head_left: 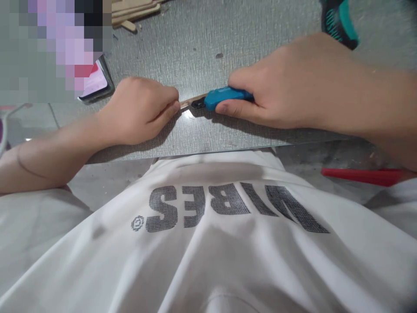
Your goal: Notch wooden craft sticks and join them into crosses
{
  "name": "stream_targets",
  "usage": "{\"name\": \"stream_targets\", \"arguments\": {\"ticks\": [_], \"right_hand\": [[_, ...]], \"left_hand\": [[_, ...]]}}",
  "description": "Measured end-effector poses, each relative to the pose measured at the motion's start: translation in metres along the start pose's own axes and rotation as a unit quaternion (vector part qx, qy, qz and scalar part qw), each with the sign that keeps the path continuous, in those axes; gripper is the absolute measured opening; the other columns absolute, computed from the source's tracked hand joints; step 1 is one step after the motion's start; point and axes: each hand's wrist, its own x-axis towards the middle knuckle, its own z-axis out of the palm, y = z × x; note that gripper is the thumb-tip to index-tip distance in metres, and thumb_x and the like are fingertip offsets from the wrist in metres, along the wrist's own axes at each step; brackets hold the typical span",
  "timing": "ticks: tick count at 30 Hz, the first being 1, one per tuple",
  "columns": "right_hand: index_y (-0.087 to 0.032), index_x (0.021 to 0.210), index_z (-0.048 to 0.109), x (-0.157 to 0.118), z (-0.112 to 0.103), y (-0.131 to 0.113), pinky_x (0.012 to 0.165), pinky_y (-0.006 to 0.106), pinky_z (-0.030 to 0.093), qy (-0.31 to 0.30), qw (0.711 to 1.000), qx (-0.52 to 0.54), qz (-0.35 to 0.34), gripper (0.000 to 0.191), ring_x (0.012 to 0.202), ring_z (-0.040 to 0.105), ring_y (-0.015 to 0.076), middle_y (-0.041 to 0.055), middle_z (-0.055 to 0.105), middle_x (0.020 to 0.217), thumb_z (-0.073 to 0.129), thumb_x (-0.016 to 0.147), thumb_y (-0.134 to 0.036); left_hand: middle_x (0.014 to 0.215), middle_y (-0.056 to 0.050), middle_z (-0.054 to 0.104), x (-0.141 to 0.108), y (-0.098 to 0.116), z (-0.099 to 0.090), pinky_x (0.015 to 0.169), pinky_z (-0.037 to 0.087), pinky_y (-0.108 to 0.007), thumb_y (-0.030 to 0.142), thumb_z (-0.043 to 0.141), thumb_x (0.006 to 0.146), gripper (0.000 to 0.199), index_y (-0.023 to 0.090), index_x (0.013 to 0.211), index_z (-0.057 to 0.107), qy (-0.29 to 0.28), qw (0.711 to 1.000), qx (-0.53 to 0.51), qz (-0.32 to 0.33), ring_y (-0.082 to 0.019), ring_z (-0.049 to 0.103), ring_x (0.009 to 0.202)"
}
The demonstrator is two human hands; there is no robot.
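Observation:
My right hand (270, 87) is wrapped round a blue utility knife (223, 96), thumb and finger along its handle. The knife's black tip end points left and lies against a thin wooden stick (200, 98). My left hand (146, 108) is closed on the left end of that stick, just above the grey tabletop. Between the two hands only a short length of the stick shows; the rest is hidden by the fingers and the knife.
Several wooden craft sticks (137, 12) lie piled at the table's back left. A phone (97, 82) rests left of my left hand. Beyond my right wrist is a black and teal object (340, 24). The tabletop's front edge (195, 155) runs close to my shirt.

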Motion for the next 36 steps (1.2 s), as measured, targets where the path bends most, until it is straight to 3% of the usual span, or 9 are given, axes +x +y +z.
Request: {"name": "stream_targets", "arguments": {"ticks": [2,5,11,14,21,25,27,30,36], "right_hand": [[-0.027,0.123,0.089,0.001,0.0,0.001,0.09,0.056,0.056,0.002,1.0,-0.015,-0.002,0.087,0.107,0.086,0.0508,0.0161,0.078,0.092,0.034,0.122,-0.094],[-0.03,0.123,0.09,0.002,0.005,0.007,0.086,0.051,0.053,0.027,0.999,-0.006,-0.026,0.087,0.103,0.086,0.0465,0.0127,0.079,0.09,0.031,0.124,-0.094],[-0.029,0.124,0.092,0.003,0.016,0.016,0.087,0.048,0.049,0.059,0.995,0.062,-0.047,0.087,0.103,0.085,0.0423,0.0115,0.081,0.091,0.038,0.122,-0.098],[-0.032,0.125,0.091,0.002,0.015,0.013,0.086,0.047,0.048,0.065,0.995,0.047,-0.053,0.09,0.104,0.084,0.0416,0.0108,0.081,0.091,0.031,0.122,-0.099],[-0.037,0.134,0.09,0.0,0.002,-0.001,0.09,0.052,0.054,0.023,0.999,0.005,-0.024,0.085,0.11,0.083,0.0457,0.0131,0.084,0.098,0.03,0.122,-0.095],[-0.038,0.129,0.09,0.0,0.003,0.001,0.092,0.053,0.056,0.017,1.0,0.013,-0.015,0.083,0.11,0.082,0.0456,0.0125,0.083,0.095,0.032,0.121,-0.097],[-0.037,0.126,0.089,0.0,0.003,0.001,0.092,0.053,0.057,0.021,0.999,0.016,-0.022,0.082,0.11,0.082,0.0453,0.0122,0.082,0.093,0.033,0.121,-0.097],[-0.036,0.118,0.088,0.0,0.001,-0.001,0.093,0.054,0.058,0.019,0.999,0.037,-0.021,0.076,0.11,0.083,0.045,0.0118,0.079,0.089,0.041,0.121,-0.095],[-0.028,0.102,0.083,-0.002,-0.003,-0.006,0.094,0.06,0.061,-0.004,0.999,0.046,0.0,0.082,0.113,0.086,0.0492,0.0149,0.077,0.091,0.046,0.117,-0.099]], "left_hand": [[0.081,-0.008,0.069,-0.004,-0.009,0.006,0.091,0.053,-0.045,0.082,0.022,0.133,0.084,0.026,0.101,0.076,0.01,0.999,-0.044,-0.017,-0.031,0.072,0.089],[0.085,-0.009,0.074,-0.009,-0.018,0.017,0.102,0.056,-0.047,0.082,0.036,0.132,0.075,0.028,0.1,0.077,0.032,0.995,-0.086,-0.035,-0.034,0.077,0.1],[0.082,-0.007,0.072,-0.008,-0.017,0.031,0.105,0.057,-0.045,0.084,0.046,0.13,0.071,0.029,0.094,0.07,0.069,0.99,-0.113,-0.05,-0.034,0.08,0.107],[0.081,-0.006,0.069,-0.007,-0.014,0.033,0.105,0.056,-0.044,0.085,0.047,0.131,0.071,0.029,0.092,0.066,0.075,0.989,-0.115,-0.053,-0.032,0.079,0.106],[0.081,-0.004,0.064,-0.006,-0.017,0.025,0.11,0.058,-0.047,0.091,0.046,0.129,0.076,0.027,0.09,0.064,0.049,0.991,-0.109,-0.053,-0.029,0.075,0.096],[0.073,-0.002,0.057,-0.004,-0.014,0.025,0.091,0.056,-0.043,0.088,0.038,0.131,0.078,0.027,0.091,0.065,0.082,0.994,-0.07,-0.012,-0.026,0.066,0.08],[0.071,-0.002,0.054,-0.002,-0.01,0.028,0.076,0.043,-0.042,0.078,0.029,0.135,0.075,0.028,0.09,0.063,0.119,0.992,-0.029,0.029,-0.024,0.057,0.072],[0.069,-0.002,0.051,0.001,-0.004,0.032,0.068,0.027,-0.045,0.061,0.032,0.135,0.061,0.03,0.089,0.056,0.183,0.978,0.022,0.094,-0.023,0.044,0.065],[0.071,-0.002,0.058,0.0,0.008,0.026,0.062,0.03,-0.047,0.041,0.038,0.132,0.046,0.031,0.089,0.054,0.198,0.97,0.067,0.127,-0.023,0.046,0.062]]}}
